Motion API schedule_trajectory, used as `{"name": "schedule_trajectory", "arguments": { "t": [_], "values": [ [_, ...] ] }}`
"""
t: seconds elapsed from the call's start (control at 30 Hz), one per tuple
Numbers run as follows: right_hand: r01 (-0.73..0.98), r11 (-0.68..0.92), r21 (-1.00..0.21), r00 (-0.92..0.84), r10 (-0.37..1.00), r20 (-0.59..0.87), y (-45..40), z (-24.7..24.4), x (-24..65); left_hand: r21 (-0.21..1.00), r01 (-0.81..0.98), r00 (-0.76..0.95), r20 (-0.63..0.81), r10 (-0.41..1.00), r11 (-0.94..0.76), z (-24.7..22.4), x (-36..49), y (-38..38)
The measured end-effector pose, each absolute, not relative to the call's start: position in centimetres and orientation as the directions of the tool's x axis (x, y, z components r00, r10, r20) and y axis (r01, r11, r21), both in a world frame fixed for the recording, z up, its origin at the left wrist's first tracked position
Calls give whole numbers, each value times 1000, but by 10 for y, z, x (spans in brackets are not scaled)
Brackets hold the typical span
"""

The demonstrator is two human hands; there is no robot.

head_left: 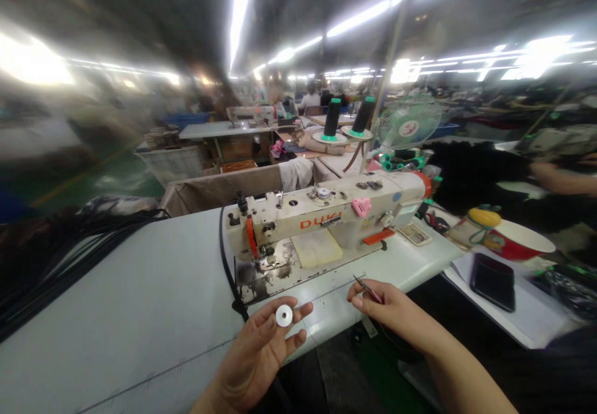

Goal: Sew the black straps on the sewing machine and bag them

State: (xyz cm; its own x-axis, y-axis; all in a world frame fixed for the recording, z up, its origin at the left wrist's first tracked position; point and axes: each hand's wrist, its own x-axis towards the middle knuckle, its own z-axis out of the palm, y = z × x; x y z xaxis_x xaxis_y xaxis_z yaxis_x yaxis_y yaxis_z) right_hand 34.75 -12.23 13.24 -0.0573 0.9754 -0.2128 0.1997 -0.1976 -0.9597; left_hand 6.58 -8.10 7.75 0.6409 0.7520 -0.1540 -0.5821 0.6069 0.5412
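Observation:
My left hand (261,345) holds a small round metal bobbin (284,316) between thumb and fingers, above the front edge of the pale sewing table (153,302). To its right, my right hand (380,305) is closed on a slim tool with a pointed metal tip and a reddish handle (369,289), which looks like tweezers or small snips. Behind both hands stands a cream sewing machine (345,221) with orange lettering. A yellowish paper (317,249) lies on the machine's bed under its arm.
Black strips (84,246) lie across the table's left side. Two black thread cones (332,119) and a fan (410,122) stand behind the machine. At the right are a phone (493,281) and a red-and-white bowl (522,240). A person's arm (562,178) shows at far right.

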Motion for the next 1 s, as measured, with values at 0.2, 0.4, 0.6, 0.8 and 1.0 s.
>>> {"name": "schedule_trajectory", "arguments": {
  "t": [0.2, 0.4, 0.6, 0.8, 1.0],
  "values": [
    [-42, -223, -974, -416, 890, -186, -128, 112, 293, 539, -560, 698, -102, 709, 629, 90, 71, -83],
    [-95, -317, -944, -174, 939, -297, -123, 93, 324, 558, -601, 611, -141, 779, 572, 81, 55, -81],
    [609, -443, -658, 532, 843, -76, -123, 103, 372, 484, -688, 478, -258, 840, 540, 63, 49, -76],
    [793, -205, -573, 203, 977, -70, -133, 110, 319, 469, -708, 443, -288, 849, 528, 62, 57, -72],
    [923, -43, -382, 28, 999, -47, -122, 112, 274, 476, -713, 419, -298, 858, 514, 64, 53, -71]
  ]
}}
